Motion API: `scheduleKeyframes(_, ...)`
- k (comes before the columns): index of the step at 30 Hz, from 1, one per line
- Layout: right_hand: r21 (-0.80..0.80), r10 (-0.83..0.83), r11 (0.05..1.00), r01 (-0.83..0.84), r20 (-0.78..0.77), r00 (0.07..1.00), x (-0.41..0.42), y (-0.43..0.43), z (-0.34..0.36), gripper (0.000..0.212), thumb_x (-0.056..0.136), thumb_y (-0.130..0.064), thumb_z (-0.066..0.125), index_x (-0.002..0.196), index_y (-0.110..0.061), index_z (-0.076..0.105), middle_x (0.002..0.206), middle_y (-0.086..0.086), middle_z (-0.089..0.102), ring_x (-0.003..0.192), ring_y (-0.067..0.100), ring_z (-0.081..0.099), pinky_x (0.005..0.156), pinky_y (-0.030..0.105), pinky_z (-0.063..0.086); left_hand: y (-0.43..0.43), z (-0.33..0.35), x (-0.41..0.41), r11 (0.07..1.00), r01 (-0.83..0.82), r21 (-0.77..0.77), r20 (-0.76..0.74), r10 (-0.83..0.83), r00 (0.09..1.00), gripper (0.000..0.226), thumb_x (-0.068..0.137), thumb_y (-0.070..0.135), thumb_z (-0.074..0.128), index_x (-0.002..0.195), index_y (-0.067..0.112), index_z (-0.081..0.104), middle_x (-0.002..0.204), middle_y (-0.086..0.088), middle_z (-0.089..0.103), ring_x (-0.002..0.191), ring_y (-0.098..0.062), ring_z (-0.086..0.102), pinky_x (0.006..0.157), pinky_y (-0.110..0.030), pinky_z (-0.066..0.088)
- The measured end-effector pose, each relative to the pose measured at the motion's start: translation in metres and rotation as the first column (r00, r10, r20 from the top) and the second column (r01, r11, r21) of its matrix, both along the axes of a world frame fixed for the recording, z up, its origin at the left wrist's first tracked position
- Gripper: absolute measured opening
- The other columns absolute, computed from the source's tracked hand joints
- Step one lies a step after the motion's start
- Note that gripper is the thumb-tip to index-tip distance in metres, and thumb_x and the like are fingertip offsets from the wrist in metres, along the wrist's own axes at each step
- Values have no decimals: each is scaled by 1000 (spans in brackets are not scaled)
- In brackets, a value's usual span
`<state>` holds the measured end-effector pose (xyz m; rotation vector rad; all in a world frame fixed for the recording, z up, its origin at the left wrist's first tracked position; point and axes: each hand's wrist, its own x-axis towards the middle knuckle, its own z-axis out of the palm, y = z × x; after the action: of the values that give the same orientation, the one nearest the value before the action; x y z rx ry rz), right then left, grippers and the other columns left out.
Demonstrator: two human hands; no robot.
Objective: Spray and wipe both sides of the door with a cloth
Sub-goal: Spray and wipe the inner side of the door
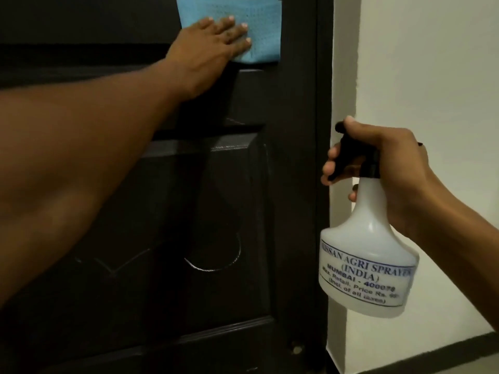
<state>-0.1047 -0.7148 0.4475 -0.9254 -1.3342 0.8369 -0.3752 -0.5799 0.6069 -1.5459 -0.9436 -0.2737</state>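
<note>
Where door met wall: a dark, glossy panelled door [243, 184] stood beside a plain pale wall [432, 63] with dark skirting [432, 364].
Cloth: a blue, woven-textured cloth [256, 28] lay flat on the door's upper part.
Left grip: the left grip [213, 41], fingers spread straight, pressed the cloth.
Right grip: the right grip [391, 163] curled round a translucent white, bell-shaped spray bottle [370, 252], in front of the wall.

Dim light, and a pale wall [432, 63] on my right.
It was plain white and unmarked, greyed by shadow, and a dark skirting strip [421, 354] ran along its foot at the lower right.
</note>
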Motion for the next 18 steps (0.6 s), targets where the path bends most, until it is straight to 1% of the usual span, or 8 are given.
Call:
scheduleKeyframes(2, -2, 9, 1000, -9, -6, 1000, -5, 0, 0, 40, 96, -50, 55, 84, -14, 70, 76, 8, 74, 74, 25, 74, 57, 32, 43, -3, 4, -2, 1000, 2, -14, 69, -1, 998, 68, 97, 8, 48, 156, 21, 17, 163, -7, 14, 150, -27, 12, 121, -48, 14)
scheduleKeyframes(4, -10, 15, 1000, -15, -1, 1000, -11, 0, -4, 41, 96, -50, 55, 84, -14, 70, 76, 9, 74, 73, 25, 74, 56, 32, 44, 0, -12, 4, 998, 56, -39, 210, -47, 977, 66, 98, 6, 42, 156, 21, 14, 164, -7, 10, 151, -26, 8, 122, -46, 10)
scheduleKeyframes(6, -22, 19, 1000, -18, 10, 1000, -17, 1, -9, 41, 96, -50, 55, 84, -14, 70, 76, 8, 74, 73, 24, 74, 56, 31, 44, 3, -45, 16, 988, 140, -60, 382, -107, 918, 71, 96, 0, 41, 157, 20, 11, 165, -6, 6, 151, -25, 3, 123, -44, 5)
scheduleKeyframes(8, -32, 13, 999, -12, 19, 1000, -21, 2, -17, 41, 96, -50, 55, 83, -14, 71, 75, 8, 74, 71, 23, 73, 56, 31, 44, 7, -94, 31, 972, 222, -82, 449, -163, 879, 76, 91, -4, 40, 157, 18, 10, 165, -6, 4, 152, -24, -1, 124, -43, 1)
scheduleKeyframes(10, -36, 1, 999, 0, 18, 1000, -23, 3, -23, 41, 96, -50, 55, 82, -15, 71, 73, 7, 74, 70, 23, 73, 56, 30, 44, 8, -151, 50, 952, 266, -149, 412, -185, 892, 76, 89, -5, 34, 157, 17, 7, 165, -7, 1, 151, -24, -3, 122, -41, -4)
scheduleKeyframes(14, -41, -41, 998, 42, 38, 998, -22, 4, -36, 42, 98, -49, 54, 83, -14, 71, 73, 7, 74, 70, 23, 73, 56, 30, 45, 20, -263, 86, 938, 198, -283, 271, -119, 955, 75, 94, 3, 37, 157, 14, -1, 164, -9, -6, 151, -26, -8, 123, -43, -2)
scheduleKeyframes(16, -42, -56, 997, 59, 69, 996, -22, 6, -43, 43, 97, -50, 54, 82, -14, 71, 74, 8, 74, 73, 24, 72, 58, 32, 45, 29, -305, 91, 906, 197, -375, 209, -124, 970, 72, 96, 6, 38, 157, 13, 1, 164, -9, -4, 151, -26, -8, 123, -43, 0)
scheduleKeyframes(18, -51, -53, 997, 59, 112, 992, -24, 8, -52, 45, 98, -50, 52, 82, -13, 71, 74, 8, 75, 75, 25, 71, 63, 34, 46, 31, -336, 87, 871, 164, -463, 107, -129, 986, 70, 98, 9, 38, 157, 14, 3, 164, -8, -3, 151, -25, -8, 123, -42, -3)
